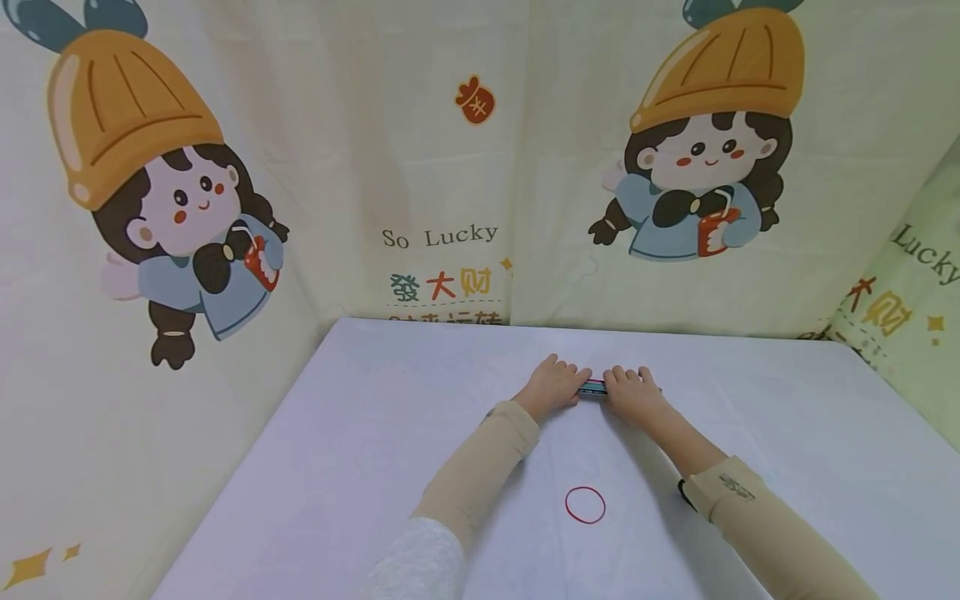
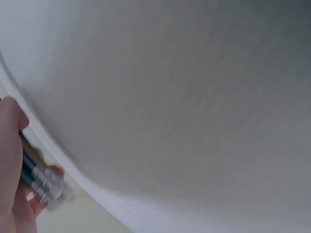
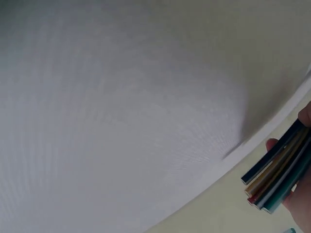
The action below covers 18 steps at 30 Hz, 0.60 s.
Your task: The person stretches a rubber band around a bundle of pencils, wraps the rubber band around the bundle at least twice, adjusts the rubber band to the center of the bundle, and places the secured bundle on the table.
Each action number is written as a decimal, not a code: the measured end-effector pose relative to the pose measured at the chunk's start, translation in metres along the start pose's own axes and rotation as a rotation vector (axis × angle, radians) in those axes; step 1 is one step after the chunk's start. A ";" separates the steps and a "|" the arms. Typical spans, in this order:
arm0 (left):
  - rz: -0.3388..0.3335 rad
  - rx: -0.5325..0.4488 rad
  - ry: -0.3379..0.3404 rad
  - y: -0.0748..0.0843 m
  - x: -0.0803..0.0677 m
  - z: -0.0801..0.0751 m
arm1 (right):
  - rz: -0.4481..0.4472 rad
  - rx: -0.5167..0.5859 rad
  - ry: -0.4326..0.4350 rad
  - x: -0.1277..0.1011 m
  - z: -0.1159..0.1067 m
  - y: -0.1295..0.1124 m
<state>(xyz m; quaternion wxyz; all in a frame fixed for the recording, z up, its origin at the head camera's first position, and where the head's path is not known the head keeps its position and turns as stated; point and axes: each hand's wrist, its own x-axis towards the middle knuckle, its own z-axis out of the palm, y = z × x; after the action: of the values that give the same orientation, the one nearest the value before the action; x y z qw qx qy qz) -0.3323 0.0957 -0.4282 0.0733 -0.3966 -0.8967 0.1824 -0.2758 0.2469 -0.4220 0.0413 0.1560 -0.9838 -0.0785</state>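
Observation:
Both hands are at a bundle of pencils near the far side of the table. My left hand grips one end of the bundle, and my right hand grips the other. In the left wrist view, silver ferrules and pale eraser ends of the pencils stick out past the left fingers. Dark blue, yellowish, red and green pencils fan out slightly in the right wrist view, flat ends showing. Nearer to me, between the forearms, a thin red ring like a rubber band lies on the table.
A white cloth covers the table, whose far edge lies just beyond the hands. Behind it hangs a cream curtain printed with cartoon figures and lettering. A small greenish tip shows at the bottom of the right wrist view.

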 end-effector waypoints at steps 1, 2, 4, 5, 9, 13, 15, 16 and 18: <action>-0.005 0.002 0.011 0.000 0.000 0.000 | -0.001 -0.003 0.005 0.000 -0.001 0.000; -0.010 0.005 0.022 -0.001 -0.001 0.000 | 0.000 -0.003 0.011 -0.001 -0.003 0.000; -0.020 0.014 0.048 -0.002 -0.002 0.000 | -0.006 -0.013 0.040 -0.003 -0.006 0.000; -0.025 0.017 0.062 -0.003 -0.003 -0.001 | -0.009 -0.017 0.060 -0.004 -0.007 0.000; -0.047 0.059 0.142 -0.004 -0.008 -0.005 | -0.019 -0.036 0.136 -0.009 -0.014 -0.001; -0.068 0.093 0.256 -0.006 -0.019 -0.010 | -0.017 -0.052 0.200 -0.013 -0.022 -0.006; -0.075 0.097 0.310 -0.007 -0.025 -0.013 | -0.019 -0.065 0.230 -0.015 -0.025 -0.009; -0.078 0.098 0.334 -0.007 -0.029 -0.014 | -0.024 -0.077 0.246 -0.017 -0.027 -0.010; -0.081 0.109 0.380 -0.007 -0.035 -0.016 | -0.035 -0.095 0.273 -0.020 -0.030 -0.014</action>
<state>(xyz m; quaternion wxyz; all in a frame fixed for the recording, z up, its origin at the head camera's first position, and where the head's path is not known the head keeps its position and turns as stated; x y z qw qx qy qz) -0.3094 0.0695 -0.4103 0.2696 -0.3829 -0.8709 0.1494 -0.2496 0.2358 -0.3959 0.1806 0.1801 -0.9613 -0.1037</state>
